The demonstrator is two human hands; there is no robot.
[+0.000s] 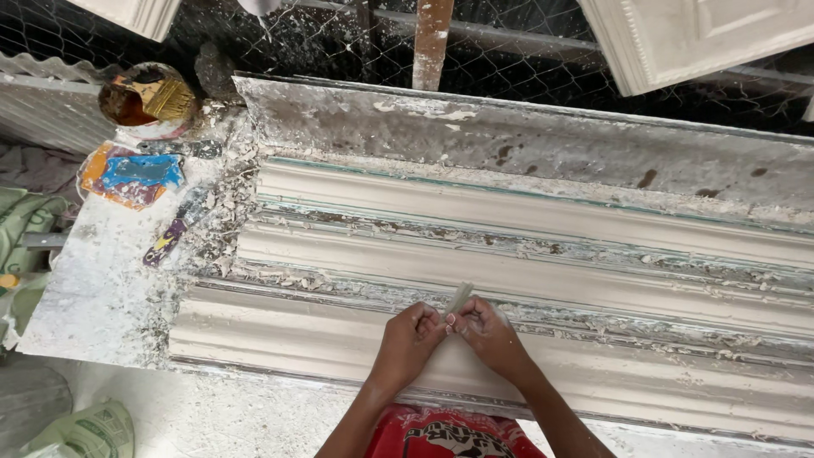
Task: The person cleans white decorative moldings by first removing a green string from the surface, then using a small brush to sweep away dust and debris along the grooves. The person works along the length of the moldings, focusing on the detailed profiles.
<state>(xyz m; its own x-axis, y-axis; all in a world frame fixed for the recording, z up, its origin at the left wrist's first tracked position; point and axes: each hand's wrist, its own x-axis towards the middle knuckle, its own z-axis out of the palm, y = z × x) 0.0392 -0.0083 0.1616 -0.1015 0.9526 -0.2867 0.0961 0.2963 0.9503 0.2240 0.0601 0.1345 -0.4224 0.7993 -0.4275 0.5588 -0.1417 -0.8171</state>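
Seen from above, 2 bare hands meet over a long, plaster-crusted bench (102,297). The left hand (407,339) and the right hand (487,335) come together fingertip to fingertip, each grip pressed closed and pinching a small pale strip (459,298) that sticks up between them at a slight tilt; what the strip is made of cannot be told. The hands hover just above the nearest of 3 long white moulded channels (526,276) that run side by side across the bench, their ridges flaked with dried white crumbs. Behind the channels lies a grey, stained flat board (526,140). At the far left of the bench stands a round tin of brown liquid (144,100) with a wide paintbrush (165,95) resting in it. Just beside it lies an orange and blue wrapper (131,174), and near that a small purple-handled tool (165,242) lies among white scraps. Wire mesh (322,38) spans the background, with a white ornate panel (695,34) leaning at the upper right. A red printed shirt (441,432) shows at the bottom edge.
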